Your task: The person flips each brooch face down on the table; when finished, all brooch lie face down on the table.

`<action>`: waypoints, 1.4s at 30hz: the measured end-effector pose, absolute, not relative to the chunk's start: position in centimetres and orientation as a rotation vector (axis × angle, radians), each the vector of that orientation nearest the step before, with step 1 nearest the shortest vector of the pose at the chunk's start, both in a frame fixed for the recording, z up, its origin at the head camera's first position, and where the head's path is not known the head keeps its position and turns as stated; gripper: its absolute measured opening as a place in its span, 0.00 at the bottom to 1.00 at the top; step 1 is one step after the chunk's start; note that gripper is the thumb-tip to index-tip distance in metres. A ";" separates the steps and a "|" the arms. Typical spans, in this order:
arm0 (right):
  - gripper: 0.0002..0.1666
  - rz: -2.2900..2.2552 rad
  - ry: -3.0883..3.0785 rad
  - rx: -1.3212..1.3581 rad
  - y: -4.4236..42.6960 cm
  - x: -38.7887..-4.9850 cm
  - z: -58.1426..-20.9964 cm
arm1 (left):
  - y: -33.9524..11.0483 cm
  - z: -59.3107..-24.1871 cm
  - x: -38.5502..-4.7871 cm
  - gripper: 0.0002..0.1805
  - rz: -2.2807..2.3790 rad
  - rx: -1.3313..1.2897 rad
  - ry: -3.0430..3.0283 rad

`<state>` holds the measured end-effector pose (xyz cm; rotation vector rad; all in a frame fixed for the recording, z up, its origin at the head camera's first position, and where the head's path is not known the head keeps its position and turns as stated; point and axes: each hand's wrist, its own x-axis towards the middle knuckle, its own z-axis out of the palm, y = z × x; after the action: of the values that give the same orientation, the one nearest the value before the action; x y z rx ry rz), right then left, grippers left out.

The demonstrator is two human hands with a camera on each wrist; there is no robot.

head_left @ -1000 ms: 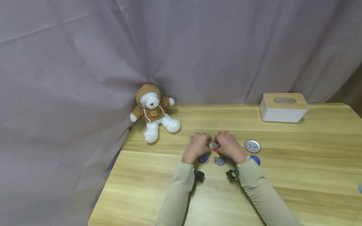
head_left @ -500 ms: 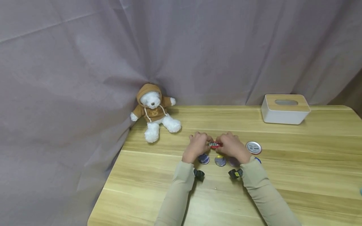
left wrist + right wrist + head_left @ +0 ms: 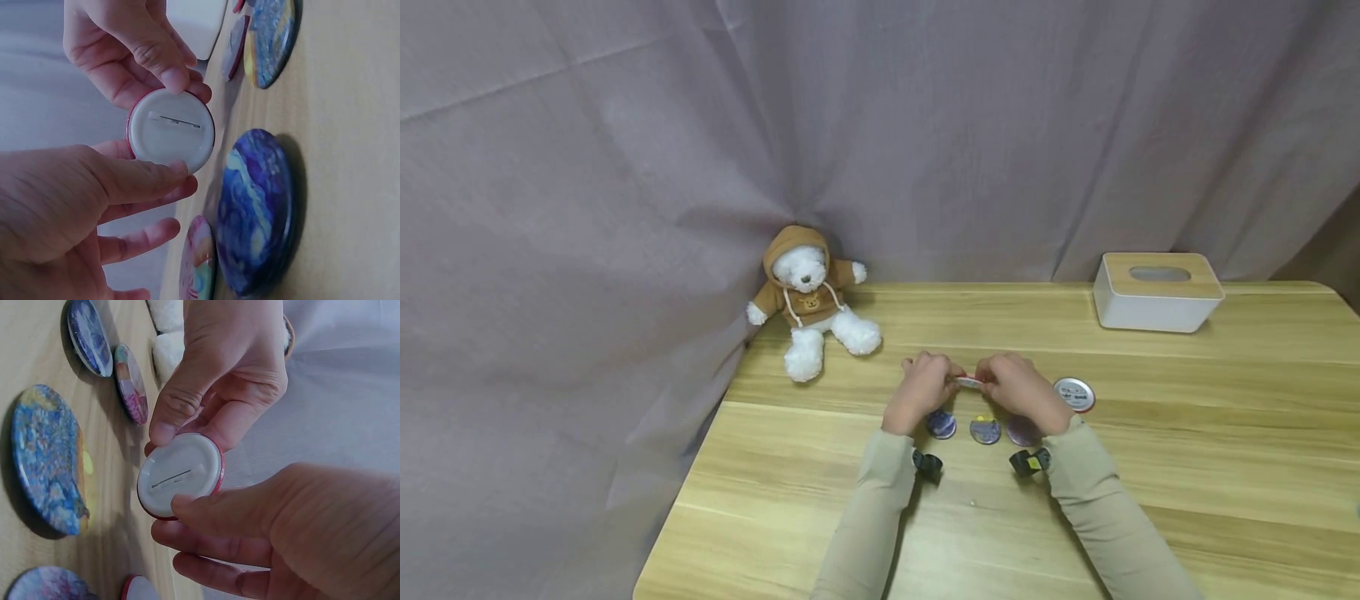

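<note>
Head view: red-rimmed round badge with white back (image 3: 967, 382), tilted nearly edge-on, off the pale wooden table (image 3: 775, 483); pinched on one side by left hand (image 3: 923, 387), on the other by right hand (image 3: 1018, 390). Nearer the camera, in a row: dark blue round badge (image 3: 941, 423); blue-and-yellow round badge (image 3: 985, 430); purple round badge (image 3: 1022, 432), partly covered by right hand. Off to the right: silver-backed round badge with dark print (image 3: 1074, 394). Farther back: white plush bear in brown hooded top (image 3: 807, 302); white box with wooden lid (image 3: 1157, 293).

Left wrist view: back of held badge in full, with thin metal pin (image 3: 178, 121), indistinct from overhead; both thumbs on white back. Painted swirls on dark blue badge; just beside, pink multicoloured round badge (image 3: 197, 259), hidden in head view.

Right wrist view: same pin, same two-handed pinch, from opposite side; purple badge cut by lower edge; bear's white feet at top.
</note>
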<state>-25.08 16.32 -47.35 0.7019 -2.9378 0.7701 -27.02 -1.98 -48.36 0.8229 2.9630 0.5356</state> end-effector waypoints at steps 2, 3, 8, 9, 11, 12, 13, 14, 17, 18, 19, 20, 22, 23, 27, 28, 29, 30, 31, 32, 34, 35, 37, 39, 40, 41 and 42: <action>0.03 0.779 -2.942 0.695 16.3 -25.1 -47.4 | -2.0 -48.3 -27.0 0.08 0.540 0.836 2.959; 0.03 0.788 -2.942 0.696 16.3 -25.0 -47.4 | -1.9 -48.3 -27.0 0.08 0.547 0.842 2.955; 0.05 0.813 -2.908 0.725 16.2 -25.0 -47.5 | -1.9 -48.0 -26.8 0.09 0.581 0.866 2.948; 0.06 0.820 -2.900 0.732 16.2 -25.0 -47.5 | -1.9 -48.0 -26.8 0.09 0.579 0.869 2.949; 0.06 0.830 -2.889 0.741 16.2 -24.9 -47.4 | -1.9 -48.0 -26.8 0.09 0.582 0.869 2.947; 0.07 0.831 -2.885 0.743 16.2 -24.9 -47.4 | -1.9 -48.0 -26.8 0.10 0.589 0.868 2.942; 0.07 0.834 -2.882 0.745 16.2 -24.9 -47.4 | -1.9 -47.9 -26.9 0.10 0.599 0.866 2.936; 0.08 0.832 -2.879 0.746 16.2 -24.9 -47.3 | -1.9 -47.8 -26.9 0.10 0.611 0.856 2.925; 0.09 0.844 -2.876 0.735 16.2 -24.9 -47.4 | -1.8 -47.8 -26.8 0.11 0.648 0.817 2.887; 0.09 0.847 -2.869 0.738 16.2 -24.8 -47.5 | -1.8 -47.8 -26.8 0.11 0.663 0.803 2.879; 0.09 0.852 -2.865 0.733 16.2 -24.8 -47.6 | -1.8 -47.9 -26.8 0.11 0.670 0.790 2.871; 0.10 0.855 -2.862 0.727 16.2 -24.8 -47.6 | -1.8 -47.9 -26.8 0.12 0.674 0.779 2.867; 0.10 0.867 -2.849 0.719 16.2 -24.7 -47.7 | -1.7 -48.1 -26.8 0.12 0.670 0.771 2.876; 0.11 0.866 -2.843 0.714 16.2 -24.7 -47.8 | -1.7 -48.1 -26.8 0.12 0.663 0.771 2.885; 0.12 0.856 -2.843 0.681 16.0 -24.6 -47.9 | -1.6 -48.2 -26.8 0.13 0.634 0.773 2.917; 0.12 0.850 -2.850 0.666 16.0 -24.6 -48.0 | -1.5 -48.3 -26.7 0.13 0.628 0.774 2.923; 0.12 0.840 -2.858 0.648 15.9 -24.6 -48.1 | -1.5 -48.3 -26.7 0.13 0.622 0.774 2.928; 0.12 0.833 -2.866 0.633 15.9 -24.6 -48.2 | -1.5 -48.3 -26.7 0.13 0.622 0.770 2.931; 0.12 0.826 -2.874 0.617 15.8 -24.6 -48.4 | -1.5 -48.3 -26.6 0.13 0.618 0.766 2.936; 0.12 0.817 -2.880 0.603 15.8 -24.7 -48.5 | -1.5 -48.4 -26.6 0.13 0.614 0.760 2.939; 0.12 0.785 -2.887 0.578 15.7 -24.7 -48.7 | -1.5 -48.5 -26.5 0.13 0.593 0.754 2.953; 0.12 0.767 -2.890 0.570 15.7 -24.7 -48.7 | -1.4 -48.5 -26.5 0.13 0.582 0.752 2.960; 0.11 0.731 -2.896 0.551 15.8 -24.8 -48.8 | -1.4 -48.6 -26.6 0.13 0.556 0.750 2.971; 0.11 0.701 -2.904 0.535 15.7 -24.8 -48.7 | -1.4 -48.6 -26.6 0.14 0.530 0.753 2.982; 0.12 0.692 -2.911 0.525 15.8 -24.8 -48.7 | -1.3 -48.5 -26.6 0.14 0.520 0.755 2.986; 0.12 0.682 -2.916 0.517 15.8 -24.9 -48.7 | -1.3 -48.5 -26.7 0.13 0.515 0.755 2.989; 0.12 0.679 -2.919 0.512 15.8 -24.9 -48.7 | -1.3 -48.5 -26.7 0.13 0.510 0.756 2.990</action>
<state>-24.86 15.77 -48.72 0.5124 -2.9185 0.6790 -26.71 -1.29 -48.47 0.7559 2.9897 0.5100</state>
